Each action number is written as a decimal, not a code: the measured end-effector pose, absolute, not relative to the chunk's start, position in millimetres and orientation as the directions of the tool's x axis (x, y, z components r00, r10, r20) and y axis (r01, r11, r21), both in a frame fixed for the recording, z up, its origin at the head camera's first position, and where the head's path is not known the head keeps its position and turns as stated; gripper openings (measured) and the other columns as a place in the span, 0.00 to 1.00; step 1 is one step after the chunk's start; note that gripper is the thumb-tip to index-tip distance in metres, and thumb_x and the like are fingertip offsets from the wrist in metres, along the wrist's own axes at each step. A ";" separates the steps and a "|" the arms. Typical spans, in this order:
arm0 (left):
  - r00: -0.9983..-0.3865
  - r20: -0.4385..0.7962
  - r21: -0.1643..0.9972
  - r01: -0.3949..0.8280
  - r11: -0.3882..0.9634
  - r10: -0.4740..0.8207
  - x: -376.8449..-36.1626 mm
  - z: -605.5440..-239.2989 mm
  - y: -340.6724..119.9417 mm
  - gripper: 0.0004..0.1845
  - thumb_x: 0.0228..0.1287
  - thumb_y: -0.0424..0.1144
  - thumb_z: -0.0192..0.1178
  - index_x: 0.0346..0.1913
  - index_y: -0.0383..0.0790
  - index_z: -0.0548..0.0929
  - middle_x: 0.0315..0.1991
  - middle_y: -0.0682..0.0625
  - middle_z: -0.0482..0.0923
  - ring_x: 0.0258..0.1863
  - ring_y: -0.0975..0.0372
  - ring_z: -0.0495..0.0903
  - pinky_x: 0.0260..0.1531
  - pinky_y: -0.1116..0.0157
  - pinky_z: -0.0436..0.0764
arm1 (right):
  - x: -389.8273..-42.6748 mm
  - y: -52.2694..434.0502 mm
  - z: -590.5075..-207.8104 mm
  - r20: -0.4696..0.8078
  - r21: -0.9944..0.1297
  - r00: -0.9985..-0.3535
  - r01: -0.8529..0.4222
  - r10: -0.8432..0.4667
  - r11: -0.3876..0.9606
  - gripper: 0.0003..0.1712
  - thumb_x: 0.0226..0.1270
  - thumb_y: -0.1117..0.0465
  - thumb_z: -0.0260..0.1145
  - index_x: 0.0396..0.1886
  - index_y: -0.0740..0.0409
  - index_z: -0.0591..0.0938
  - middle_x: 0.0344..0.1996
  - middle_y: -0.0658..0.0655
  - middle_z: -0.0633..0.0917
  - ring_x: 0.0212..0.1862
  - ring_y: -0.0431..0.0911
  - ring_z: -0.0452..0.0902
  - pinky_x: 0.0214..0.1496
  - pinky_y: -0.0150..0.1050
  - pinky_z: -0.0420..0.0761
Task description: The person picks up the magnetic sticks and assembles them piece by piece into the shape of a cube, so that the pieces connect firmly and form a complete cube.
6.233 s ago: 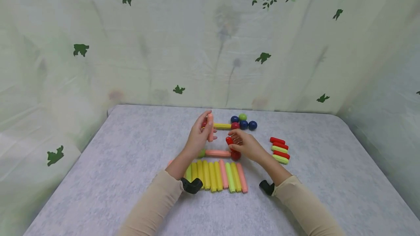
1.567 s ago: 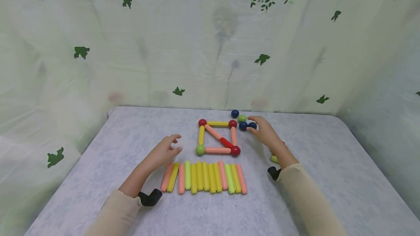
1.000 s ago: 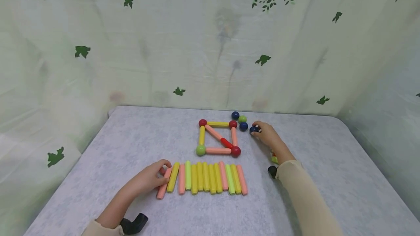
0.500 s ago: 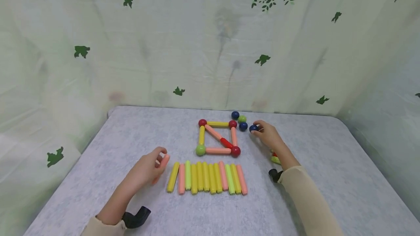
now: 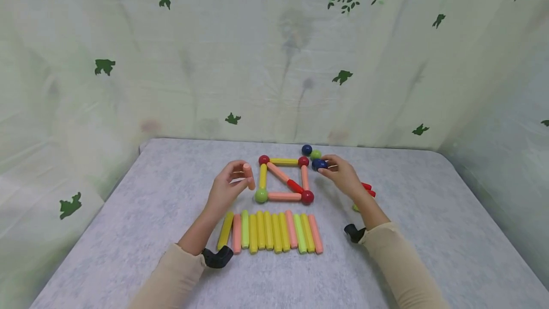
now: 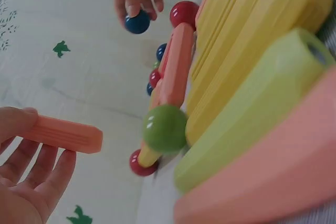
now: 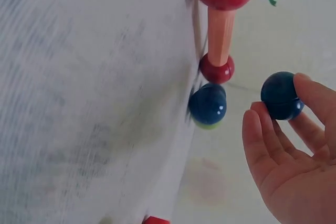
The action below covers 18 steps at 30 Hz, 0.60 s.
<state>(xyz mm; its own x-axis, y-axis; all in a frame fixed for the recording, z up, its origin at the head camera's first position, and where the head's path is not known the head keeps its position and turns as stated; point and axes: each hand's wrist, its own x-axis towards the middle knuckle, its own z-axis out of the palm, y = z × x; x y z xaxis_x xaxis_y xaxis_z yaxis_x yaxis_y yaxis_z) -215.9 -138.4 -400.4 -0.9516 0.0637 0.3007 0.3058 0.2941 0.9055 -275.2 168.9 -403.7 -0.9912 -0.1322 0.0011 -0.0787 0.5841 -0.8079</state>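
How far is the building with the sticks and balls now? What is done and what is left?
Done: a flat square of sticks with four corner balls and one diagonal lies on the table. In hand: the left hand holds a pink stick, the right hand pinches a blue ball. Left: a row of spare sticks and two loose balls remain unused.

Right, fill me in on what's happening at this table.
A person is working with coloured rods and balls on a grey table. The left hand holds a short pink plastic rod just left of a flat square frame of rods and balls that has a diagonal brace. The right hand pinches a dark blue ball beside the frame's far right corner. A row of spare yellow, green and pink rods lies nearer the person.
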 end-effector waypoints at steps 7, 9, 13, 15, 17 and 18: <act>-0.956 0.272 0.918 0.293 0.266 0.114 -228.7 -416.5 -121.9 0.23 0.57 0.35 0.62 0.56 0.40 0.69 0.46 0.50 0.73 0.45 0.59 0.74 0.44 0.61 0.75 | -271.9 149.6 -397.7 0.044 -0.825 -0.986 -0.126 -0.159 0.551 0.26 0.59 0.56 0.64 0.58 0.53 0.70 0.50 0.58 0.74 0.50 0.52 0.72 0.45 0.43 0.77; -0.959 0.260 0.924 0.282 0.258 0.114 -230.2 -420.0 -120.2 0.24 0.57 0.34 0.62 0.57 0.38 0.68 0.46 0.49 0.73 0.45 0.59 0.74 0.44 0.61 0.75 | -270.6 143.1 -394.1 0.072 -0.826 -0.980 -0.164 -0.188 0.539 0.26 0.59 0.56 0.64 0.58 0.52 0.71 0.50 0.58 0.75 0.49 0.51 0.73 0.45 0.42 0.77; -0.961 0.257 0.928 0.275 0.253 0.101 -232.3 -423.9 -118.3 0.24 0.56 0.34 0.62 0.57 0.38 0.68 0.45 0.49 0.73 0.45 0.59 0.74 0.44 0.60 0.75 | -266.1 127.9 -383.2 0.134 -0.837 -0.965 -0.233 -0.227 0.495 0.25 0.59 0.57 0.64 0.57 0.53 0.71 0.48 0.57 0.76 0.46 0.49 0.74 0.47 0.42 0.76; -0.960 0.262 0.924 0.279 0.261 0.098 -233.3 -424.8 -117.7 0.25 0.56 0.34 0.62 0.57 0.38 0.68 0.45 0.49 0.74 0.45 0.59 0.74 0.44 0.60 0.75 | -263.0 118.7 -377.4 0.167 -0.850 -0.954 -0.266 -0.247 0.455 0.24 0.59 0.58 0.64 0.55 0.55 0.71 0.48 0.57 0.76 0.46 0.49 0.74 0.48 0.42 0.75; -0.961 0.259 0.923 0.275 0.270 0.095 -233.7 -424.9 -116.9 0.25 0.56 0.35 0.62 0.57 0.38 0.68 0.45 0.49 0.75 0.45 0.59 0.74 0.45 0.60 0.75 | -260.4 108.5 -372.8 0.202 -0.860 -0.940 -0.304 -0.274 0.410 0.23 0.59 0.59 0.64 0.54 0.58 0.71 0.47 0.57 0.76 0.46 0.48 0.75 0.48 0.41 0.75; -0.962 0.257 0.923 0.273 0.271 0.095 -233.7 -424.6 -116.5 0.25 0.56 0.35 0.62 0.57 0.38 0.68 0.45 0.48 0.75 0.46 0.59 0.74 0.45 0.60 0.74 | -259.1 103.0 -370.9 0.217 -0.866 -0.933 -0.320 -0.286 0.386 0.23 0.59 0.60 0.64 0.54 0.59 0.71 0.47 0.57 0.76 0.45 0.48 0.75 0.49 0.41 0.75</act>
